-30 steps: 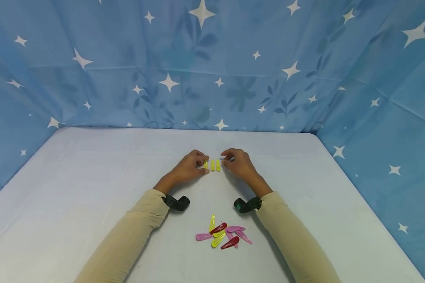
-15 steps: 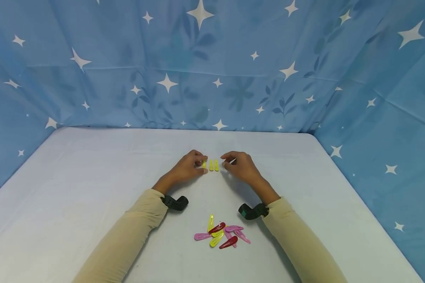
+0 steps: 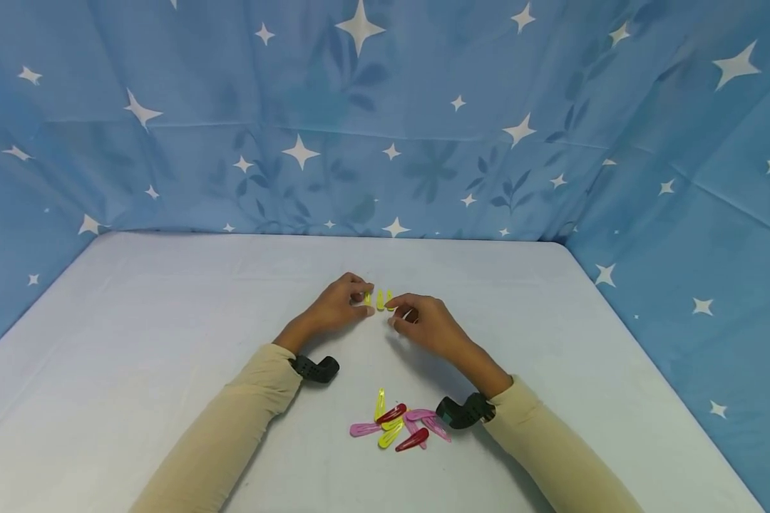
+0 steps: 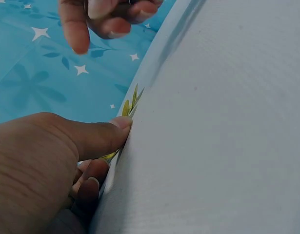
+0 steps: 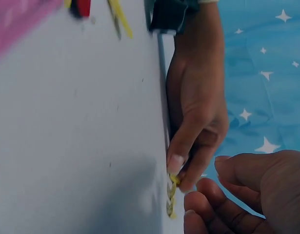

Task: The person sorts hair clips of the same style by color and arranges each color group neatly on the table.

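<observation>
My left hand [image 3: 336, 305] is at the far middle of the table, its thumb and fingers pinching a yellow hair clip [image 3: 368, 299]. Just right of that clip, two more yellow clips lie side by side, a middle one [image 3: 380, 301] and one partly covered by my right fingers in the head view. My right hand [image 3: 428, 326] hovers above and beside them, fingers loosely bent and nothing between them. In the left wrist view two yellow clips [image 4: 126, 108] show past the left thumb. The right wrist view has the yellow clips [image 5: 170, 204] below the left fingertips.
Nearer the front lies a loose pile of snap hair clips: yellow [image 3: 380, 405], red [image 3: 413, 439] and pink [image 3: 364, 429] ones, some overlapping. They lie on a white table [image 3: 167, 370]. A blue star-patterned curtain [image 3: 334, 142] hangs behind and to the sides.
My right hand has come down toward me and a little left, and its arm has swung nearer the pile. The left hand stays at its clip.
</observation>
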`<action>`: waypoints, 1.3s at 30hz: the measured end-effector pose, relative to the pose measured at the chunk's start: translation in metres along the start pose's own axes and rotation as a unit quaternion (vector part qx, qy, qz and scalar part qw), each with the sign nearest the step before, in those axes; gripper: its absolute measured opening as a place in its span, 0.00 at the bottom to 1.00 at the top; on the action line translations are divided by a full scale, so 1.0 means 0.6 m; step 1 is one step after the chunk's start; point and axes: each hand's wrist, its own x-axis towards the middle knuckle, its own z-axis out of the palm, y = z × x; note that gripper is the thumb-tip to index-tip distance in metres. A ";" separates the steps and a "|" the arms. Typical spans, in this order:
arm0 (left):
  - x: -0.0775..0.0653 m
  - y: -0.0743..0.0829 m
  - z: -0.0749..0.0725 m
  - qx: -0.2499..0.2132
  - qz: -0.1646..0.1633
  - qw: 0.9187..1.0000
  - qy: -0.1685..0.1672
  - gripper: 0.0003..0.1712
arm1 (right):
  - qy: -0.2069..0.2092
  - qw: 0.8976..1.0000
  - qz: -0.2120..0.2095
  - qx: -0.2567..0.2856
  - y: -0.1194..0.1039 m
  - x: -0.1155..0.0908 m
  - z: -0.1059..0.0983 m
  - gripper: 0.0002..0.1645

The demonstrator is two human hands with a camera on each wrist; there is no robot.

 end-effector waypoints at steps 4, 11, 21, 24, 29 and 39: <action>-0.003 -0.003 -0.001 -0.001 -0.001 1.000 0.001 0.30 | -0.013 1.000 -0.002 0.024 -0.015 -0.013 0.003 0.16; -0.001 -0.002 0.002 -0.005 0.006 1.000 -0.002 0.30 | -0.047 0.998 0.007 0.048 -0.025 -0.040 0.006 0.14; -0.003 -0.005 0.001 -0.009 0.007 1.000 0.003 0.29 | -0.071 0.996 0.003 0.059 -0.035 -0.067 0.019 0.17; -0.003 -0.006 0.001 -0.011 0.012 1.000 0.003 0.29 | -0.079 0.995 0.002 0.060 -0.036 -0.076 0.021 0.16; -0.001 -0.006 0.001 -0.016 0.016 1.000 0.000 0.29 | -0.093 0.994 0.013 0.057 -0.038 -0.094 0.023 0.15; -0.001 -0.006 0.002 -0.013 0.012 1.000 0.000 0.30 | -0.104 0.991 0.066 0.045 -0.046 -0.113 0.030 0.13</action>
